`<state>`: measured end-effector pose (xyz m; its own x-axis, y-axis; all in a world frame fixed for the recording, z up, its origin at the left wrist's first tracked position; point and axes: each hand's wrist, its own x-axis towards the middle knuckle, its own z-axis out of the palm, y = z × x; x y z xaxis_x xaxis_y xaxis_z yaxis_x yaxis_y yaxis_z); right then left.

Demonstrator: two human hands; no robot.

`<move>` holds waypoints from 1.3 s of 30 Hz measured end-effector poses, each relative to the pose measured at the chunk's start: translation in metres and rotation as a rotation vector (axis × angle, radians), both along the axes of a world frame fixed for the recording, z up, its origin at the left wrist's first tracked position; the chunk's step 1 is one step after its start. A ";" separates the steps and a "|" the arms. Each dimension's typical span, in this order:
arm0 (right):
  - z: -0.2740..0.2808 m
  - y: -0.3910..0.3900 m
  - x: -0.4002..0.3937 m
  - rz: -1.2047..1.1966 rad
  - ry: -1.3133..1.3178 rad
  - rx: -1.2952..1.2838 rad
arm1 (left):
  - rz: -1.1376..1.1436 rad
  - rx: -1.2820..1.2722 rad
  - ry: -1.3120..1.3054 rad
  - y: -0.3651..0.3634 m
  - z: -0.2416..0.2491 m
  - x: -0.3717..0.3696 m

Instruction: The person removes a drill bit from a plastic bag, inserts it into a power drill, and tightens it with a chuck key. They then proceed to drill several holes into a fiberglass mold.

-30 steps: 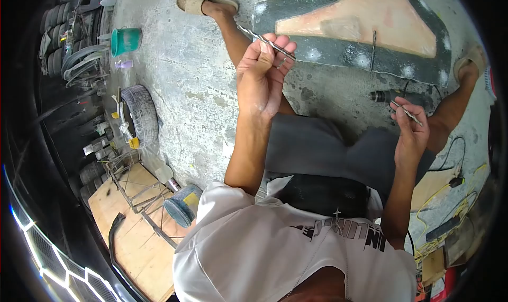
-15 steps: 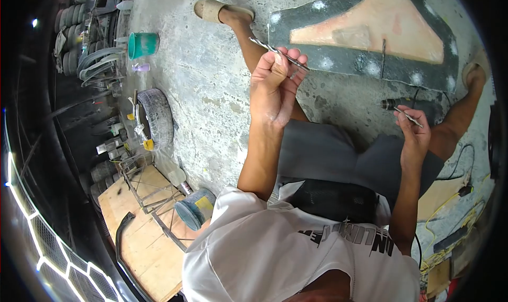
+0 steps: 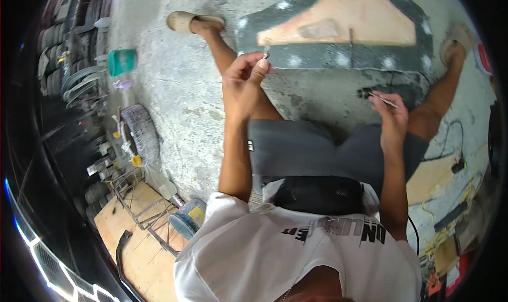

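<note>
My left hand (image 3: 244,85) is closed in a pinch on a drill bit (image 3: 266,53), which points away from me and is blurred. Between the fingertips of my right hand (image 3: 393,114) is a thinner drill bit (image 3: 389,101). A power drill (image 3: 364,93) lies on the floor just beyond that hand, its body partly hidden. Ahead of both hands is a flat panel (image 3: 317,61) with a dark grey border, white powdery spots and a raised tan centre. Another long drill bit (image 3: 351,37) rests across the panel's near edge.
On the left are a green bucket (image 3: 121,62), a tire (image 3: 141,133), a paint pail (image 3: 186,220) and a plywood board (image 3: 140,238) with a metal frame on it. Several tires (image 3: 55,53) are stacked farther left. Yellow cord (image 3: 436,233) lies at the lower right.
The drill bit in my left hand has turned from lying sideways to pointing away. Both hands appear farther left as the view shifts. My right hand keeps its bit.
</note>
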<state>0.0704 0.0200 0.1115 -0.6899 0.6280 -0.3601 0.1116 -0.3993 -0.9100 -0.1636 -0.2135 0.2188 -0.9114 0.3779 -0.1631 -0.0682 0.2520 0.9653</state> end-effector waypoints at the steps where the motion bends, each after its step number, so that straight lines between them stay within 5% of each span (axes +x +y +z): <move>1: -0.002 0.001 0.001 -0.011 0.001 -0.014 | -0.110 -0.271 0.114 -0.003 -0.009 -0.006; 5: -0.007 0.006 0.003 -0.016 -0.005 -0.037 | -0.402 -0.741 0.671 -0.006 -0.061 -0.033; 19: -0.034 0.009 0.005 -0.125 0.098 -0.160 | -0.604 -0.970 0.662 0.002 -0.098 -0.046; 21: -0.035 0.005 -0.002 -0.065 -0.038 0.076 | -0.661 -1.072 0.728 -0.012 -0.117 -0.056; 22: -0.042 0.000 -0.004 -0.118 0.122 -0.023 | -0.640 -1.034 0.797 -0.015 -0.118 -0.057; 23: -0.043 -0.001 -0.007 -0.065 -0.007 0.059 | -0.710 -0.930 0.927 -0.023 -0.122 -0.062; 25: -0.065 -0.007 -0.016 -0.146 0.158 0.062 | -0.675 -1.045 0.808 -0.018 -0.130 -0.070; 29: -0.047 0.005 -0.011 -0.079 -0.051 0.111 | -0.619 -1.010 0.749 -0.001 -0.118 -0.059; 32: -0.062 0.000 -0.013 -0.075 0.035 -0.005 | -0.777 -0.905 0.957 -0.018 -0.141 -0.082; 33: -0.076 -0.004 -0.011 -0.099 0.016 0.173 | -0.840 -0.812 1.091 -0.032 -0.152 -0.093; 34: -0.079 -0.006 -0.007 -0.107 0.024 0.187 | -0.687 -1.079 0.911 -0.028 -0.141 -0.073; 37: -0.074 0.006 0.008 -0.026 0.078 0.042 | -0.575 -1.165 0.644 0.032 -0.082 -0.039; 39: -0.039 0.016 0.018 -0.027 0.047 -0.084 | -0.651 -0.988 0.940 0.012 -0.141 -0.067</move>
<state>0.0882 0.0357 0.0724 -0.6907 0.6152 -0.3801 0.0579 -0.4769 -0.8771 -0.2301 -0.2016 0.0775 -0.5473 0.8351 -0.0553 0.8355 0.5490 0.0222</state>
